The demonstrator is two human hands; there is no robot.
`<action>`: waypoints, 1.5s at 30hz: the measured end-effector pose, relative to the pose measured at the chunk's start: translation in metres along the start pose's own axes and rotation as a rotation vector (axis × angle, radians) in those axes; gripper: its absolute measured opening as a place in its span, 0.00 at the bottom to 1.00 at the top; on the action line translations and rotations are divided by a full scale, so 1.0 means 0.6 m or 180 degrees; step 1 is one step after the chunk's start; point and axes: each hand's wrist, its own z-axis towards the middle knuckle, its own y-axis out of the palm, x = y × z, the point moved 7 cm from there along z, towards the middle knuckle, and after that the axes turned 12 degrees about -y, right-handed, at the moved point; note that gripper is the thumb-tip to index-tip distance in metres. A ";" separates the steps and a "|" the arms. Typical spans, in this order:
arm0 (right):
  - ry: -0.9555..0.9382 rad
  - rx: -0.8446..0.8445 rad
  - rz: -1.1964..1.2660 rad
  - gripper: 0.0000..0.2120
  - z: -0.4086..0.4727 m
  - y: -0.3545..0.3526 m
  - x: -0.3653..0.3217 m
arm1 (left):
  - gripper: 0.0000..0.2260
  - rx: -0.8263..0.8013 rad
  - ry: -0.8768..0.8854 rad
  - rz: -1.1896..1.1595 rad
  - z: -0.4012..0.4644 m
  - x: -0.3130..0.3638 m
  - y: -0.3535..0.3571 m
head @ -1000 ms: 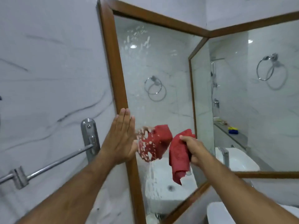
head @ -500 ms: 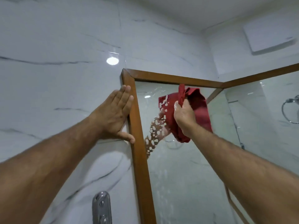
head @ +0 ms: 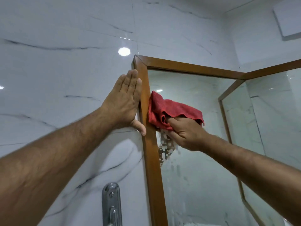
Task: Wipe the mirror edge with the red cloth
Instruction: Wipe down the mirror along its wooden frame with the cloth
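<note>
- Red crumpled cloth (head: 172, 111), gripped in the right hand (head: 185, 134), presses the brown wooden mirror frame (head: 150, 160).
- Left hand (head: 125, 101) lies flat, fingers together, on the white marble wall (head: 65, 62).
- Best to drag steadily down the frame's inner edge.

A bathroom is shown: glossy white marble-look wall tiles (head: 65, 70) are seen, a wood-framed mirror (head: 192, 168) is fixed to them, and a chrome rail bracket (head: 111, 204) is mounted below.
</note>
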 end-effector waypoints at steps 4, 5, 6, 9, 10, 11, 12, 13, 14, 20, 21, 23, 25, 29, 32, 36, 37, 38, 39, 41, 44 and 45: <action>-0.0435 -0.0119 -0.0611 0.19 0.056 -0.037 0.044 | 0.67 -0.0092 -0.0024 -0.0015 -0.006 0.004 0.003; -0.0277 0.0017 -0.0576 0.23 0.075 -0.039 0.049 | 0.66 -0.0084 0.0002 -0.0034 -0.007 0.007 0.004; -0.0115 0.0203 -0.0450 0.26 0.088 -0.037 0.051 | 0.66 -0.0055 0.0025 -0.0047 -0.008 0.008 0.006; 0.0110 0.0625 -0.0129 0.26 0.089 -0.019 0.050 | 0.65 0.0017 0.0093 -0.0090 -0.013 0.010 0.010; 0.0111 0.0619 -0.0097 0.26 0.080 -0.012 0.047 | 0.65 0.0034 0.0113 -0.0107 -0.015 0.011 0.010; 0.0072 0.0569 -0.0114 0.26 0.068 -0.003 0.041 | 0.65 0.0062 0.0143 -0.0108 -0.016 0.012 0.011; -0.0007 0.0484 -0.0147 0.25 0.052 0.007 0.033 | 0.66 0.0071 0.0172 -0.0104 -0.018 0.015 0.012; -0.0129 0.0353 -0.0159 0.24 0.035 0.018 0.023 | 0.66 0.0057 0.0192 -0.0110 -0.022 0.018 0.014; -0.0283 0.0170 -0.0144 0.22 0.016 0.027 0.014 | 0.66 0.0024 0.0204 -0.0120 -0.029 0.022 0.016; -0.0236 -0.0002 -0.0131 0.22 0.013 -0.006 0.051 | 0.66 -0.0139 0.0159 -0.0109 -0.058 0.039 0.023; 0.0097 0.0363 -0.0162 0.22 0.023 -0.013 0.057 | 0.65 -0.0125 0.0154 -0.0115 -0.060 0.039 0.024; 0.0621 0.0944 -0.0291 0.22 0.027 -0.011 0.053 | 0.65 -0.0137 0.0153 -0.0143 -0.063 0.043 0.030; 0.0656 0.1039 -0.0359 0.21 0.019 0.004 0.029 | 0.66 -0.0142 0.0173 -0.0200 -0.070 0.051 0.036; -0.0041 0.0488 -0.0162 0.23 -0.052 0.049 -0.029 | 0.69 -0.0218 0.0157 -0.0260 -0.086 0.064 0.040; -0.0405 0.0036 -0.0152 0.21 -0.093 0.054 -0.044 | 0.69 -0.0308 0.0103 -0.0244 -0.097 0.067 0.035; -0.0409 0.0185 -0.0417 0.15 -0.075 0.029 -0.032 | 0.69 -0.0449 0.0061 -0.0180 -0.102 0.069 0.036; -0.0373 0.0262 -0.0596 0.14 -0.067 0.025 -0.034 | 0.69 -0.0455 0.0060 -0.0155 -0.102 0.069 0.034; -0.0350 0.0341 -0.0790 0.12 -0.062 0.024 -0.038 | 0.69 -0.0473 0.0053 -0.0137 -0.102 0.069 0.035; -0.0341 0.0427 -0.0983 0.10 -0.058 0.022 -0.042 | 0.69 -0.0485 0.0042 -0.0125 -0.102 0.068 0.034; -0.0341 0.0638 -0.1339 0.07 -0.052 0.014 -0.056 | 0.69 -0.0520 0.0016 -0.0122 -0.102 0.068 0.034; -0.0479 0.0933 -0.1851 0.04 -0.049 0.001 -0.082 | 0.69 -0.0552 -0.0008 -0.0133 -0.101 0.067 0.035; -0.0516 0.0955 -0.2062 0.04 -0.049 -0.002 -0.090 | 0.69 -0.0555 -0.0008 -0.0136 -0.101 0.067 0.036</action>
